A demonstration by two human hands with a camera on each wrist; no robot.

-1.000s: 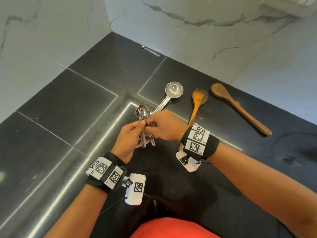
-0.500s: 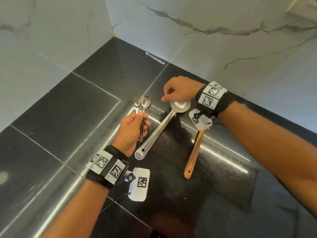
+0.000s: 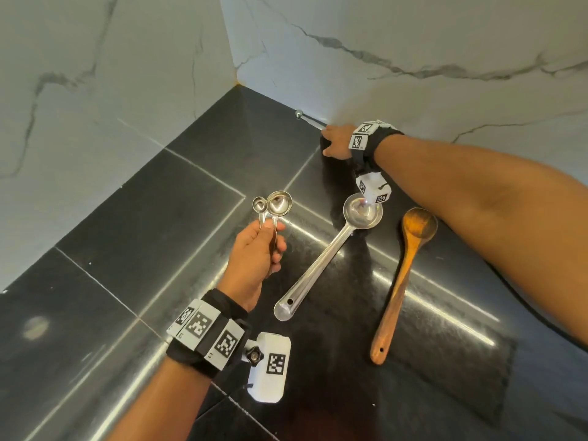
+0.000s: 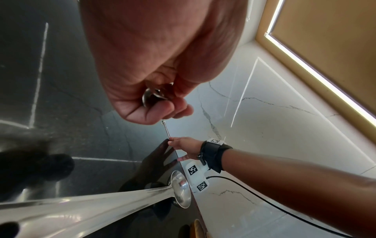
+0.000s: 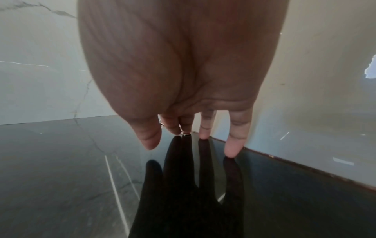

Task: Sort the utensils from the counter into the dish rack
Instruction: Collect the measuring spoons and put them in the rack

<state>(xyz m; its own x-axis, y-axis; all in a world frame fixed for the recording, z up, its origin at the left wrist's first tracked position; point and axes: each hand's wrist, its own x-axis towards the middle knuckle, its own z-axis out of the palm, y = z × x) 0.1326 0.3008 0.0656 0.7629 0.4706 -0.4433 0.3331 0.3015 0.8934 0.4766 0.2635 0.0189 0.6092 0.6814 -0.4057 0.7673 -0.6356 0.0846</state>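
My left hand [image 3: 257, 259] grips the handles of two small steel measuring spoons [image 3: 273, 203], bowls up, above the black counter [image 3: 127, 249]. In the left wrist view the fingers [image 4: 154, 106] curl round the handle ends [image 4: 151, 95]. My right hand [image 3: 335, 141] reaches to the back wall, where a thin steel spoon [image 3: 310, 119] lies along the wall's foot. Its fingertips [image 5: 203, 133] point straight down and touch the counter at the spoon's handle end [image 4: 165, 128]. A steel ladle [image 3: 331, 249] and a wooden spoon [image 3: 404, 275] lie on the counter under my right forearm. No dish rack is in view.
White marble walls [image 3: 413, 43] meet in a corner behind the counter. A window frame [image 4: 305, 64] shows to the right in the left wrist view. A cable [image 4: 264, 201] trails from my right wrist camera.
My right hand let go of the small spoons and travelled over the ladle to the spoon by the back wall. My left hand keeps the two spoons.
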